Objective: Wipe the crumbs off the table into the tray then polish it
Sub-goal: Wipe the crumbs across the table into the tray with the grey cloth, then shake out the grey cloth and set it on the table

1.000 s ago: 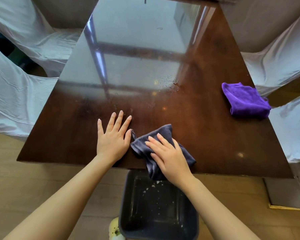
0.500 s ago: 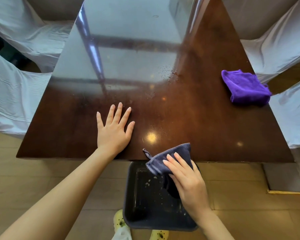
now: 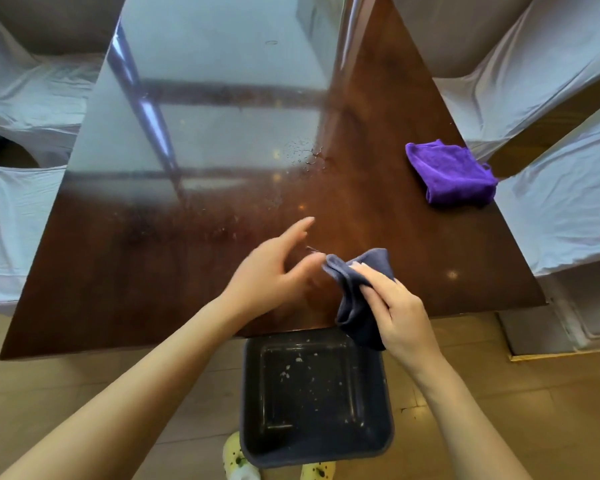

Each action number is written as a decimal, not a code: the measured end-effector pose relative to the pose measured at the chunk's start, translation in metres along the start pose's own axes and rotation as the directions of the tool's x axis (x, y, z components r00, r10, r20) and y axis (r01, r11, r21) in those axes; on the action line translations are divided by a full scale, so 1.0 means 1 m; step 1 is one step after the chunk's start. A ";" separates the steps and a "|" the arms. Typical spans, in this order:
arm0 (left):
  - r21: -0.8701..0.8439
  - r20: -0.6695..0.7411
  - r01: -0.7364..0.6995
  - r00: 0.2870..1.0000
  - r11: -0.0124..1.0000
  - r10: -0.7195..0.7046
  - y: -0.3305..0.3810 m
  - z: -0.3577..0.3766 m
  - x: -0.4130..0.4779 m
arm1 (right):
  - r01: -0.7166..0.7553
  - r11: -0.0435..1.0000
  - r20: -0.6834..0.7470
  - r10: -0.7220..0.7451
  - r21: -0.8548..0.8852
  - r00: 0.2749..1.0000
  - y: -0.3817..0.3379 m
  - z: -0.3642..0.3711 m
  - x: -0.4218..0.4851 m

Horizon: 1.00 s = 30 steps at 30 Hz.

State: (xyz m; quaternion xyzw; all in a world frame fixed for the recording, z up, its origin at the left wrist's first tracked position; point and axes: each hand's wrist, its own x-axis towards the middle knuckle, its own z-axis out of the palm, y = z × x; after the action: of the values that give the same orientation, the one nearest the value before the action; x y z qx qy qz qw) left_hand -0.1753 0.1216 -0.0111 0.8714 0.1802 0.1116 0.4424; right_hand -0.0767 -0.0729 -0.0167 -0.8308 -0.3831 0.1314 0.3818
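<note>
My right hand (image 3: 400,311) grips a bunched dark grey cloth (image 3: 355,299) just above the near edge of the glossy brown table (image 3: 125,278). My left hand (image 3: 274,273) hovers over the table, blurred, fingers apart, its thumb close to the cloth's upper corner. Below the table edge a dark square tray (image 3: 317,441) holds scattered pale crumbs. A patch of small crumbs or droplets (image 3: 305,155) lies on the table's middle.
A folded purple cloth (image 3: 452,174) lies near the table's right edge. Chairs in white covers (image 3: 568,199) stand on both sides. Yellow spotted shoes (image 3: 236,459) show under the tray on the wooden floor.
My right hand lifted the grey cloth from over the tray back up to the table edge. My left hand left the tabletop and moved right towards the cloth.
</note>
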 end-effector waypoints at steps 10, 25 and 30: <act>0.202 0.356 -0.229 0.923 0.952 0.147 0.040 0.012 0.004 | 0.033 0.998 0.180 -0.022 -0.058 0.983 -0.013 -0.021 0.006; -0.008 0.008 -0.050 0.999 0.999 0.050 0.138 0.075 0.081 | -0.134 0.980 -0.067 0.125 -0.150 0.990 0.022 -0.126 0.029; -0.098 0.016 -0.023 1.000 0.995 0.025 0.156 0.118 0.119 | -0.059 0.959 -0.069 0.041 -0.276 0.997 0.060 -0.172 0.050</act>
State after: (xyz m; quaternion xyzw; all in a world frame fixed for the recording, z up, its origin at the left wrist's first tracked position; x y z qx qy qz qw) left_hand 0.0084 -0.0001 0.0506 0.8517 0.1601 0.1181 0.4848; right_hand 0.0768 -0.1527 0.0589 -0.8892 -0.3644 0.0600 0.2700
